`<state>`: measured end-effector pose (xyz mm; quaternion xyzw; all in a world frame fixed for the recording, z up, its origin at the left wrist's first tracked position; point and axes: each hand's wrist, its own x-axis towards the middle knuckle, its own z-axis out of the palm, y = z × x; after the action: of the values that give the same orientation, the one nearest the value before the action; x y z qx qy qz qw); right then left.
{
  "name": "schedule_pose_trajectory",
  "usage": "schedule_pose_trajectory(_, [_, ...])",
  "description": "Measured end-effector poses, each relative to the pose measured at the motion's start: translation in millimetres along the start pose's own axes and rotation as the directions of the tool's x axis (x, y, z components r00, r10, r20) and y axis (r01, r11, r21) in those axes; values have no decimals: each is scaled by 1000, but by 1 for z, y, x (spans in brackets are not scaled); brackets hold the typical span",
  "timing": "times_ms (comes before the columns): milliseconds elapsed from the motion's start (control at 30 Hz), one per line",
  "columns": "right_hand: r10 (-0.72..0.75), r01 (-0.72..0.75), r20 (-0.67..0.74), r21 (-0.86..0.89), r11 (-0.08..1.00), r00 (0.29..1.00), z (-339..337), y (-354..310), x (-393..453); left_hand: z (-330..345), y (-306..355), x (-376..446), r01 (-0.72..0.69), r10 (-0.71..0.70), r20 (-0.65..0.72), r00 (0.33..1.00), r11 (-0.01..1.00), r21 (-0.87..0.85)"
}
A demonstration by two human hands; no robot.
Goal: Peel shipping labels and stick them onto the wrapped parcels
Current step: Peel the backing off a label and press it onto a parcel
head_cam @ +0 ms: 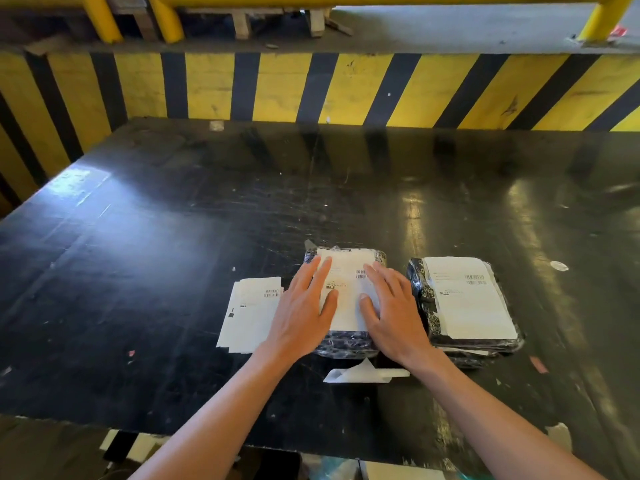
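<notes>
A black wrapped parcel [346, 344] lies in the middle of the black table, with a white shipping label [348, 282] on its top. My left hand [301, 313] lies flat on the label's left side, fingers spread. My right hand [391, 313] lies flat on its right side. To the right sits a second wrapped parcel [420, 292] that carries its own white label [467, 299]. A small stack of loose labels [247, 315] lies on the table left of my left hand.
A crumpled strip of white backing paper [363, 374] lies just in front of the middle parcel. The black table [173, 254] is scratched and shiny. Behind it runs a yellow-and-black striped barrier [311, 88] with yellow rails [166, 19] above.
</notes>
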<state>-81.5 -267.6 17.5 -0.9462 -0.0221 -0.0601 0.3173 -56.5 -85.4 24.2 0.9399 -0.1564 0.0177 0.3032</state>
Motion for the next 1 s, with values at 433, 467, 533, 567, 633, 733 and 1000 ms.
schedule_pose_trajectory(433, [116,-135,118,167,977,986,18,-5,8,23,-4,8,98,-96,41,995,993,-69])
schedule_pose_trajectory(467, [128,-144,102,178,973,987,18,-7,9,23,0,9,111,-110,15,994,990,-82])
schedule_pose_trajectory(533, [143,-155,73,206,966,987,18,-9,12,22,5,11,124,-129,-32,991,986,-110])
schedule_pose_trajectory(567, [146,-157,63,221,963,987,17,-9,13,21,7,13,121,-128,-55,990,985,-121])
schedule_pose_trajectory(633, [143,-148,39,249,957,989,14,-11,15,19,9,15,87,-102,-114,988,987,-133])
schedule_pose_trajectory(733, [122,-106,-34,300,948,992,9,-18,15,14,10,18,27,-63,-202,977,984,-174])
schedule_pose_trajectory(1000, [13,56,-211,320,946,977,-25,-43,28,-13,28,31,-72,-1,-341,940,977,-199])
